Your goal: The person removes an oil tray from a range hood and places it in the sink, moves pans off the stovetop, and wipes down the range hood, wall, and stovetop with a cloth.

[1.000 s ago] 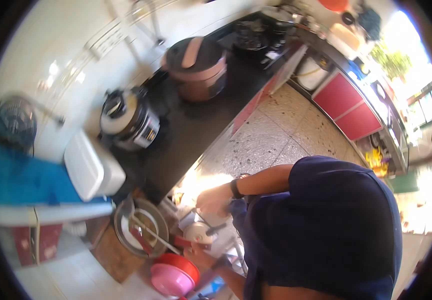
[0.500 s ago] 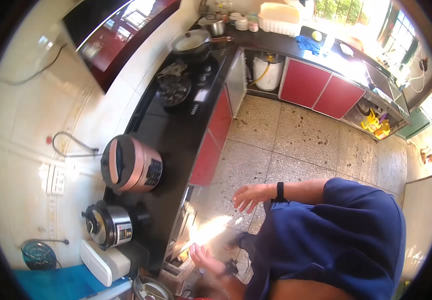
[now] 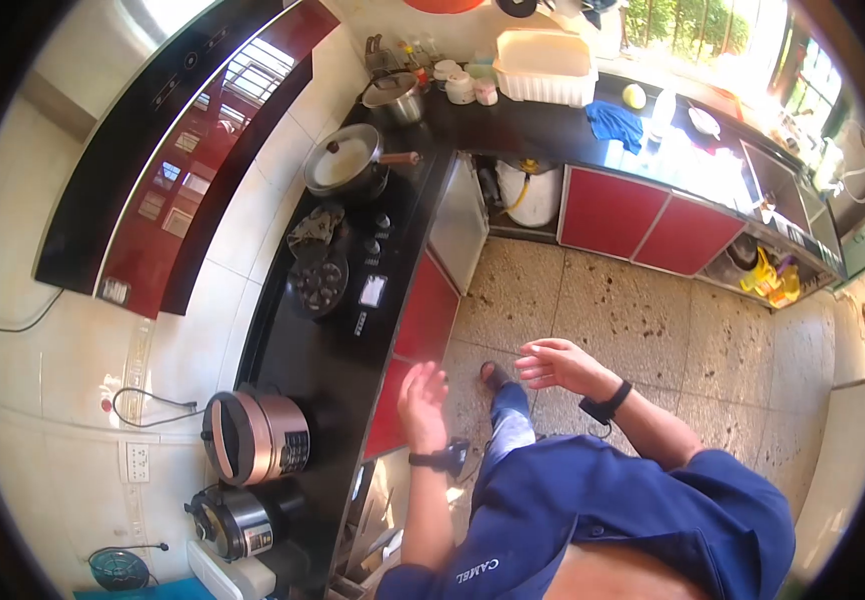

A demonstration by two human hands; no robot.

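Note:
My left hand (image 3: 423, 405) is raised with fingers stretched out and nothing in it, in front of the red cabinet doors (image 3: 425, 318) under the counter. My right hand (image 3: 565, 367) hovers over the floor with its palm partly turned in, fingers extended and holding nothing. A dark band circles each wrist. On the stove nearest to my hands lie a dark burner (image 3: 319, 285) with a crumpled cloth (image 3: 316, 230) beside it, and a lidded pan (image 3: 343, 160) with a wooden handle.
A pink pressure cooker (image 3: 271, 435) and a smaller silver cooker (image 3: 238, 522) stand on the black counter (image 3: 303, 365). A range hood (image 3: 178, 190) juts from the wall. At the back are a steel pot (image 3: 395, 95), a white basket (image 3: 546, 75), a blue cloth (image 3: 615, 125) and an open cabinet with a gas cylinder (image 3: 533, 195).
My view has swung toward the stove and back counter, with more of the hood showing. My left hand has risen from beside the lower drawers; my right hand now sits farther right. Both stay unloaded.

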